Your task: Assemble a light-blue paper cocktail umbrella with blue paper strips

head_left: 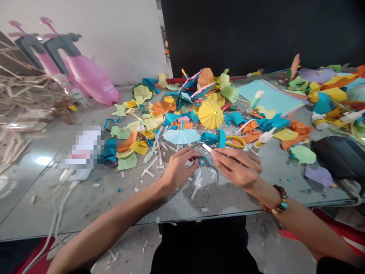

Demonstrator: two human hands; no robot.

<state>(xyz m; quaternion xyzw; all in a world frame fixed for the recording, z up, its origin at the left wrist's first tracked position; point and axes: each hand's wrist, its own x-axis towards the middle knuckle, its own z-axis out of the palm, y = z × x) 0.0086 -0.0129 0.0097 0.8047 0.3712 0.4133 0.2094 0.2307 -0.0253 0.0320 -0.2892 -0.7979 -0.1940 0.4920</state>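
Close to the table's front edge, my left hand (181, 166) is closed in a pinch on a small folded piece of teal paper (203, 161). My right hand (238, 165) faces it and pinches a short white strip (207, 147) between thumb and fingertips. Just beyond my left hand stands a pleated light blue paper disc (181, 136) with a thin teal stick through it, like a tiny umbrella. Yellow-handled scissors (236, 142) lie beyond my right hand, partly covered by teal paper (209, 137). White paper strips (196, 184) are scattered below the hands.
Coloured paper scraps (164, 108) and a yellow pleated disc (211, 114) are heaped behind. Glue bottles (265, 137) stand to the right, near a black box (342, 158). Pink spray bottles (91, 80) and a white device with cables (78, 173) are on the left.
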